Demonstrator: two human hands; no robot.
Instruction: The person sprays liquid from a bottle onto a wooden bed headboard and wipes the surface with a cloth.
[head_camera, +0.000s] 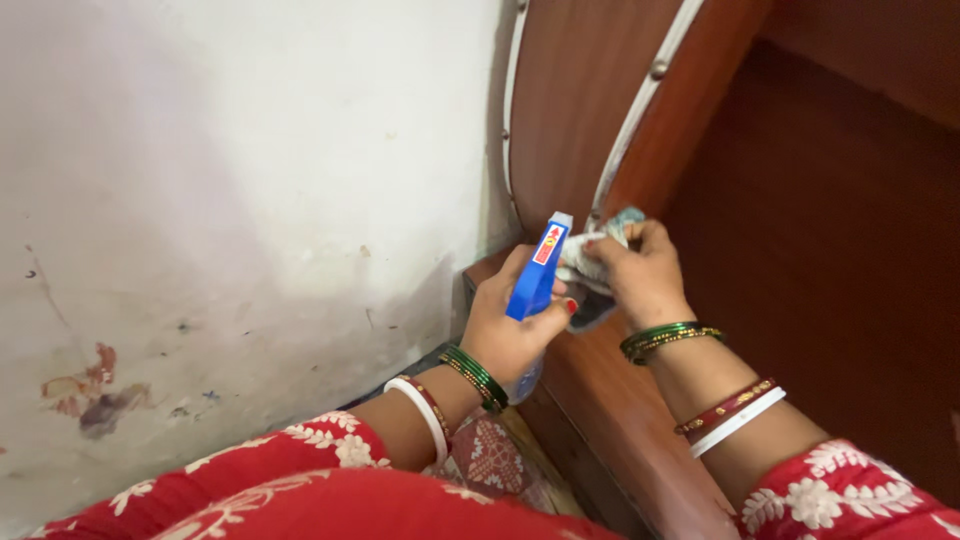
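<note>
The left hand (515, 320) gripped a blue spray bottle (537, 275); the right hand (640, 270) clutched a cloth (590, 265) against the wooden headboard (600, 100). Stray spray could have dampened the wall (250, 200).

Red sleeves with white floral embroidery, one across the lower left of the frame, one at the lower right corner; both end above the forearm. Left hand (510, 325): red-painted thumbnail. Left wrist: stack of thin green bangles edged with gold ones (474, 376), then further down the forearm a thick white bangle paired with a red-and-gold one (424, 412). Right hand (640, 275), centre of frame: same set, green and gold bangles (668, 339) at the wrist, red-and-gold plus white bangle (738, 412) lower on the forearm. Forearms bare between the two sets.
</note>
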